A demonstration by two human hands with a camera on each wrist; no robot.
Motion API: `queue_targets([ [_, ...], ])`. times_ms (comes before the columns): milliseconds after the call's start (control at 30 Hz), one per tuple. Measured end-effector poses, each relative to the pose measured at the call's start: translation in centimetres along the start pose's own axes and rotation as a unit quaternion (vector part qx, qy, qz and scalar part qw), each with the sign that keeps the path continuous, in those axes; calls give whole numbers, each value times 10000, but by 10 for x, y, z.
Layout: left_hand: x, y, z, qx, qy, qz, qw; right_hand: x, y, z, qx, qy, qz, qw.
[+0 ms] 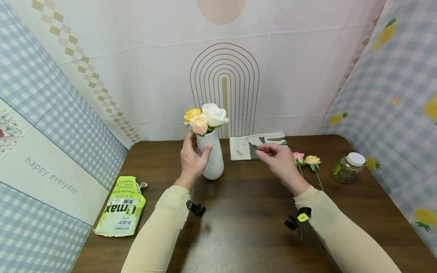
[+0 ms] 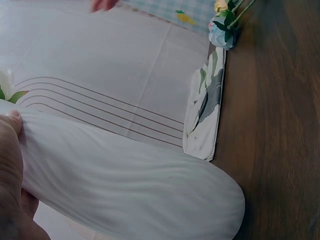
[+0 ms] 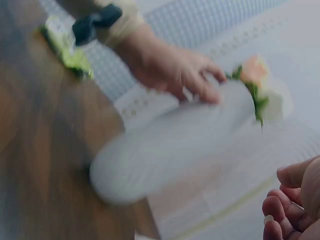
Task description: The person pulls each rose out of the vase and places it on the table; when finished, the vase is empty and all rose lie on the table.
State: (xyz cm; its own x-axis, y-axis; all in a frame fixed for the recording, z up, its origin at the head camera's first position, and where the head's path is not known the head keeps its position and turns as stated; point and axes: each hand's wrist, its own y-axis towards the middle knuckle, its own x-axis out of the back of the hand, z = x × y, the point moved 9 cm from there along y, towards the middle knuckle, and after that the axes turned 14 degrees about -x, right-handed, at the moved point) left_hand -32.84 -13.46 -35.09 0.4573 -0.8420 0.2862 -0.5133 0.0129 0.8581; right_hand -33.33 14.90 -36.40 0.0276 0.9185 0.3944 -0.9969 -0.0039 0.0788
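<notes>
A white ribbed vase stands on the table, holding a white rose, a yellow rose and a peach rose. My left hand grips the vase's upper part from the left, thumb on the near side; the left wrist view shows the vase close up. Over the right part of a folded patterned cloth hovers my right hand, its fingers loosely curled. In the right wrist view nothing shows between the thumb and fingers of that hand.
Right of the cloth lie a pink rose and a pale yellow rose on stems; a blue flower shows beside them. Farther right stands a white-lidded jar. A green bag lies at the left. Fabric hangs behind the table.
</notes>
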Motion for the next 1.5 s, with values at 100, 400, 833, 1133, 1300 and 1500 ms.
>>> queue_targets([
  [100,-1,-1,1,15,-13,-29,10000,-22,6,23,160,241,251,9993],
  [400,0,-7,2,45,-201,-74,9998,-84,7,80,734,568,796,9925],
  [833,2,-18,6,-4,-224,164,9996,-111,15,115,1141,283,342,9925],
  [1133,3,-19,6,-13,-116,162,9998,-127,24,117,864,-679,379,9932],
  [1300,2,-19,7,31,-185,141,9997,-128,27,117,614,-562,411,9957],
  [1500,2,-21,9,66,-214,99,9997,-137,26,114,207,-467,950,9942],
])
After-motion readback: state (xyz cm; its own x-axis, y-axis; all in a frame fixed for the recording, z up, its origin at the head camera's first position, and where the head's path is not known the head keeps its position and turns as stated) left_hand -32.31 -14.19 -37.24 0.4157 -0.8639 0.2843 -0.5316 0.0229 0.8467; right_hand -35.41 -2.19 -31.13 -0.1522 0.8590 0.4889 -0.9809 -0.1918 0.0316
